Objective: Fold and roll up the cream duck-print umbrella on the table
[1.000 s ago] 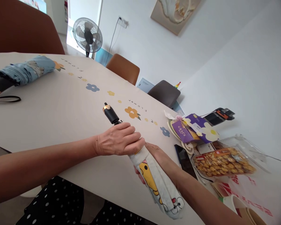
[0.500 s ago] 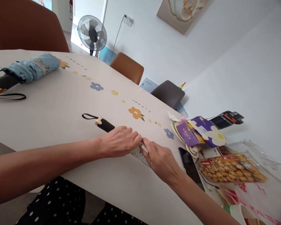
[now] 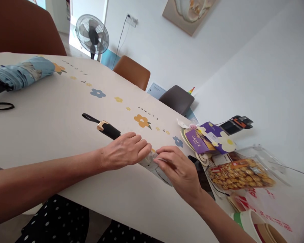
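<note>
The left hand (image 3: 125, 151) presses down on the folded umbrella (image 3: 152, 162), which lies flat on the table (image 3: 53, 118) with its black handle (image 3: 108, 129) pointing away to the left. The right hand (image 3: 178, 168) pinches what seems to be the small strap at the umbrella's rolled cloth, thumb and fingers closed on it. The step looks like fastening the wrap; next, the strap likely needs pulling snug around the cloth and pressing shut.
</note>
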`<state>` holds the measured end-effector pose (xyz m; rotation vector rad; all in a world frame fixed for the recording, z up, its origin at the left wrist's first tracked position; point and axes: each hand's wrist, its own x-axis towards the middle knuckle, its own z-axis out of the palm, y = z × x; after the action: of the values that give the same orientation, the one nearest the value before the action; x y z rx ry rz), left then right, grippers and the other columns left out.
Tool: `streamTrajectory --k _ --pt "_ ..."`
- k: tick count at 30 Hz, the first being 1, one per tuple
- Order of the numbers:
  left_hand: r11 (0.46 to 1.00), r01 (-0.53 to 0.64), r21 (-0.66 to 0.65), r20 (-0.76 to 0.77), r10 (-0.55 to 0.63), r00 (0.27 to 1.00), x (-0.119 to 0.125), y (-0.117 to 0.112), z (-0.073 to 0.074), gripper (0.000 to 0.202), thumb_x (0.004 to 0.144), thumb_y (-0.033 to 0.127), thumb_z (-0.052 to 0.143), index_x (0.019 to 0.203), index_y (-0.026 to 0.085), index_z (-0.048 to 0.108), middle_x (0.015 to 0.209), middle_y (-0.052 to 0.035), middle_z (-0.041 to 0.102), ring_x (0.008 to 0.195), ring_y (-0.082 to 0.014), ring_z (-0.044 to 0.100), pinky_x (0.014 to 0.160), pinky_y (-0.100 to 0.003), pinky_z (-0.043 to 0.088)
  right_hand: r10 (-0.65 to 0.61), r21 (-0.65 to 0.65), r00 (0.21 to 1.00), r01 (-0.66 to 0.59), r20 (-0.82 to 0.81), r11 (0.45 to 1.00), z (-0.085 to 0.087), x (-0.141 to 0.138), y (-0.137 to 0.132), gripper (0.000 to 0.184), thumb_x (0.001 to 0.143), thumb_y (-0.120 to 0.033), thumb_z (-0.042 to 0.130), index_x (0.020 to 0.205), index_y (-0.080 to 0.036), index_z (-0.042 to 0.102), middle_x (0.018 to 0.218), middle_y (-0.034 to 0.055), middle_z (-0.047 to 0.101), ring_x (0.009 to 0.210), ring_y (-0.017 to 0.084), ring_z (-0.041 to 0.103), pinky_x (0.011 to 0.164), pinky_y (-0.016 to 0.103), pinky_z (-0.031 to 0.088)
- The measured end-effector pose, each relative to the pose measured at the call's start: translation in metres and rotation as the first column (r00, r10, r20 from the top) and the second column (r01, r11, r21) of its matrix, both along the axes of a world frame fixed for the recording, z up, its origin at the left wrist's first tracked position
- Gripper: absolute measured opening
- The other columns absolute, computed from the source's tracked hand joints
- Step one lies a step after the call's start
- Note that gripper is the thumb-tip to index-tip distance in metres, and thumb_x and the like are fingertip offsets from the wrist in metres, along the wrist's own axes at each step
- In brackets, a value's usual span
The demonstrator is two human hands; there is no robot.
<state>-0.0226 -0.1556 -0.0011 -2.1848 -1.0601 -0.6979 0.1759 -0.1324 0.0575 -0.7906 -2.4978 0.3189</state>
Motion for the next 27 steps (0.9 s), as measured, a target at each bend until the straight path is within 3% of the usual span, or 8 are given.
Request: streamTrajectory --k 3,8,12,16,19,22,27 --pt "1.000 0.004 -0.014 -0.004 -0.004 1.000 0.000 0.000 0.000 0.013 0.084 0.006 0.040 0.088 0.014 0.049 0.069 -0.0008 0.050 0.060 -0.0131 0.042 0.061 -0.029 0.033 -0.053 -0.309 0.995 0.024 -0.086 0.951 0.007 -0.003 0.003 0.009 0.080 -0.026 0.058 0.073 -0.022 0.063 0.090 0.0061 0.060 0.083 0.018 0.057 0.062 0.027 0.046" --pt "0.999 0.035 -0.009 -0.022 -0.035 0.999 -0.001 0.001 0.001 0.011 0.085 0.008 0.040 0.088 0.014 0.048 0.067 -0.0003 0.049 0.059 -0.0129 0.041 0.060 -0.029 0.032 -0.109 -0.570 0.991 0.042 -0.083 0.821 0.012 -0.003 0.013 0.014 0.076 -0.029 0.063 0.066 -0.020 0.061 0.089 0.0033 0.059 0.082 0.016 0.055 0.069 0.027 0.044" --pt "0.998 0.054 0.024 -0.019 -0.053 0.998 -0.001 0.000 0.003 0.009 0.086 0.011 0.039 0.086 0.015 0.047 0.065 0.0003 0.048 0.059 -0.0126 0.041 0.060 -0.029 0.032 -0.164 -0.677 0.983 0.063 -0.086 0.733 0.013 -0.006 0.017 0.019 0.073 -0.031 0.065 0.064 -0.018 0.055 0.080 0.0015 0.057 0.072 0.013 0.050 0.064 0.026 0.041" --pt "0.997 0.074 0.030 -0.009 -0.074 0.997 0.001 -0.001 0.005 0.010 0.087 0.012 0.038 0.086 0.016 0.047 0.064 0.0006 0.049 0.058 -0.0118 0.042 0.059 -0.028 0.032 -0.167 -0.820 0.986 0.112 0.020 0.562 0.015 -0.008 0.019 0.021 0.071 -0.034 0.066 0.071 -0.017 0.054 0.077 0.0004 0.055 0.066 0.011 0.048 0.061 0.025 0.040" --pt "0.995 0.092 0.023 0.002 -0.092 0.996 0.001 -0.001 0.003 0.009 0.087 0.012 0.039 0.088 0.015 0.047 0.065 0.0001 0.051 0.059 -0.0119 0.044 0.059 -0.028 0.033 -0.101 -0.881 0.983 0.182 0.153 0.436 0.015 -0.007 0.022 0.026 0.073 -0.039 0.063 0.080 -0.016 0.057 0.075 0.0010 0.056 0.066 0.012 0.049 0.060 0.024 0.040" --pt "0.994 0.106 -0.005 0.027 -0.106 0.994 0.001 -0.001 -0.001 0.013 0.085 0.012 0.042 0.097 0.014 0.047 0.068 -0.0007 0.053 0.061 -0.0122 0.045 0.058 -0.028 0.034 0.031 -0.932 0.983 0.159 0.179 0.327 0.014 -0.006 0.027 0.030 0.077 -0.044 0.056 0.072 -0.015 0.057 0.065 -0.0005 0.053 0.058 0.011 0.046 0.055 0.024 0.038" --pt "0.992 0.101 -0.074 0.040 -0.098 0.994 0.000 -0.001 -0.006 0.047 0.082 0.007 0.045 0.125 0.023 0.038 0.074 -0.0008 0.055 0.063 -0.0122 0.045 0.056 -0.026 0.033 0.118 -0.946 0.988 0.057 0.100 0.318 0.011 -0.010 0.033 0.024 0.072 -0.041 0.060 0.067 -0.017 0.060 0.063 -0.0013 0.057 0.058 0.013 0.052 0.054 0.025 0.042"
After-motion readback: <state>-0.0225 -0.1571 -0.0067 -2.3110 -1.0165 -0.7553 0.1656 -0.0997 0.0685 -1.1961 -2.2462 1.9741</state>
